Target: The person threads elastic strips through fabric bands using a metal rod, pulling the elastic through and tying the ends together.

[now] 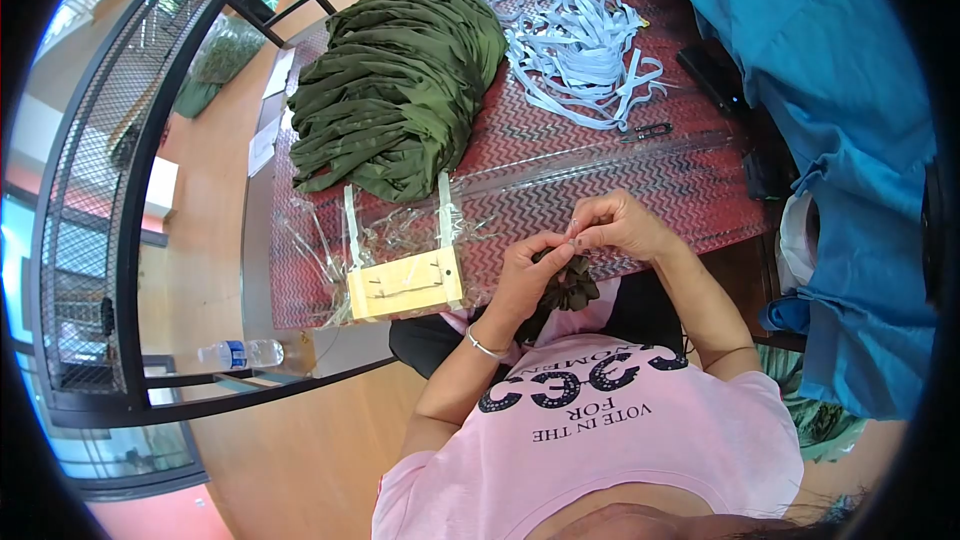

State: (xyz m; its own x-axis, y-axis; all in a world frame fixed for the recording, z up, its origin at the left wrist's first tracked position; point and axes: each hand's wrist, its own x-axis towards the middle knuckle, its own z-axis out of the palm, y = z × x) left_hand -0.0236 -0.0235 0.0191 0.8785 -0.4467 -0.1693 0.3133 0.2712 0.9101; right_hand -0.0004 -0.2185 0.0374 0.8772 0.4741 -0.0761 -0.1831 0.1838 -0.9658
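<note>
My left hand (530,270) is closed, with thumb and fingers holding a bunched dark green fabric piece (572,287) that looks like a scrunchie. It hangs below my fingertips, over my lap at the table's front edge. My right hand (622,225) meets the left one with its fingers pinched together just above the fabric. Whatever is between those fingertips is too small to make out. Left of my hands, a yellowish wooden block (405,285) with nails or pins in it lies at the table edge, with two white straps running from it.
A big heap of gathered green fabric (400,90) covers the table's back left. Beside it lie tangled pale elastic strips (580,55), small black snips (648,130) and a black device (712,78). Blue cloth (800,90) drapes along the right. A water bottle (240,354) is at left.
</note>
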